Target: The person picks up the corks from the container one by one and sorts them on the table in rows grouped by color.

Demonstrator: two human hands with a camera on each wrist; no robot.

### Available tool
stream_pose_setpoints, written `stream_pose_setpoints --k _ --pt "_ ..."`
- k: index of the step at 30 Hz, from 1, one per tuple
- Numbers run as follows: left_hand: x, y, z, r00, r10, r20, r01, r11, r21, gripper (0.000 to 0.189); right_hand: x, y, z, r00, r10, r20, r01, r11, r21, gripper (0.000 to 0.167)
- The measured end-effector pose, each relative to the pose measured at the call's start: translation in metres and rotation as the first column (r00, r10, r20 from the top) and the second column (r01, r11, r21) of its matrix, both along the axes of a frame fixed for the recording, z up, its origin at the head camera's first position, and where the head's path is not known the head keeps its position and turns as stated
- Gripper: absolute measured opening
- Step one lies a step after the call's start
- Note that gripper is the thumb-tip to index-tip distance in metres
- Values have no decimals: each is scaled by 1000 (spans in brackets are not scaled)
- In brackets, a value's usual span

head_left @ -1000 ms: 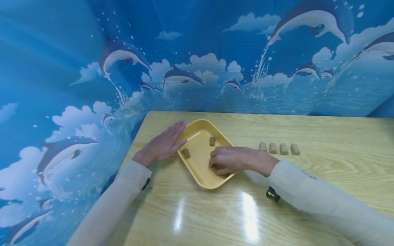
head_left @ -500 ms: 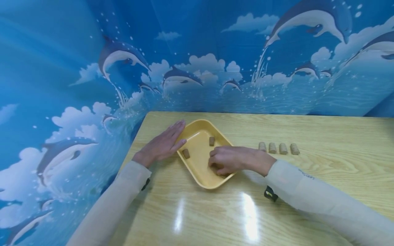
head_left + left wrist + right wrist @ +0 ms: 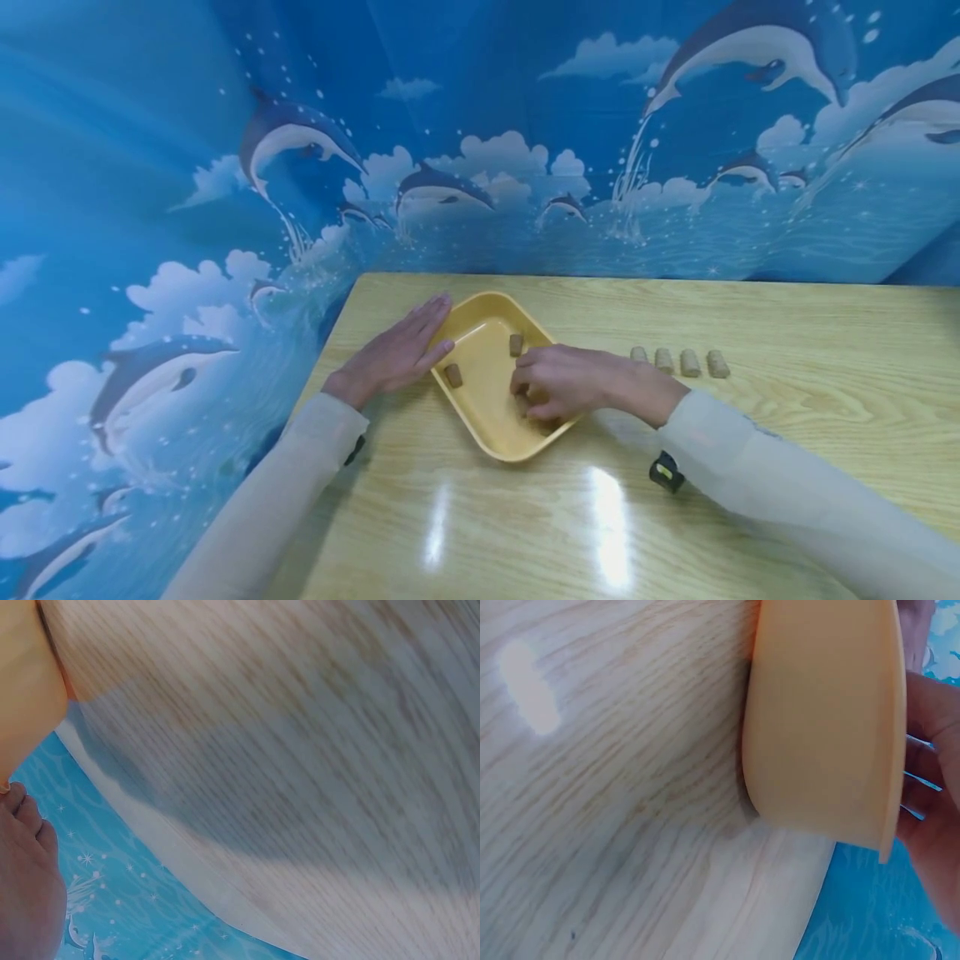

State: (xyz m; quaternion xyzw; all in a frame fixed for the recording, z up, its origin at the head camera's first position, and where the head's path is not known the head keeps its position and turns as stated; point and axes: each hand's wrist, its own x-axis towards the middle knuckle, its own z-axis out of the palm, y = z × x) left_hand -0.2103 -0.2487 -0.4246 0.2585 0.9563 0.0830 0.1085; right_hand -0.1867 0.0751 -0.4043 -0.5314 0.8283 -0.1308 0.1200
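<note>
A yellow tray (image 3: 489, 421) stands at a slant on the wooden table. Inside it lie two brown corks, one (image 3: 516, 345) toward the back and another (image 3: 453, 375) by the left wall. My left hand (image 3: 393, 350) rests along the tray's left rim, fingers straight. Low inside the tray's right side, my right hand (image 3: 566, 379) has its fingers and thumb curled round a small brown cork (image 3: 522, 405), mostly hidden by the hand. In the right wrist view the tray wall (image 3: 825, 712) covers the fingertips.
Several paler corks (image 3: 690, 363) stand in a row on the table (image 3: 787, 333), right of the tray and just beyond the right forearm. Behind and left of the table hangs a blue dolphin-print curtain (image 3: 480, 225).
My right hand has lifted and shifted slightly back within the tray, and a bit of brown cork now shows between its thumb and fingers. The left hand and tray have stayed put.
</note>
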Motion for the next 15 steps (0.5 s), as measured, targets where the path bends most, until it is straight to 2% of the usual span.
stream_pose_setpoints --k 7,15 --pt "0 1 0 1000 -14 -2 14 1000 6 77 -1 18 10 998 -65 -20 62 991 -121 24" --pt "0 -1 0 1000 -12 0 12 1000 -4 77 -4 40 23 989 -144 16 145 974 -172 27"
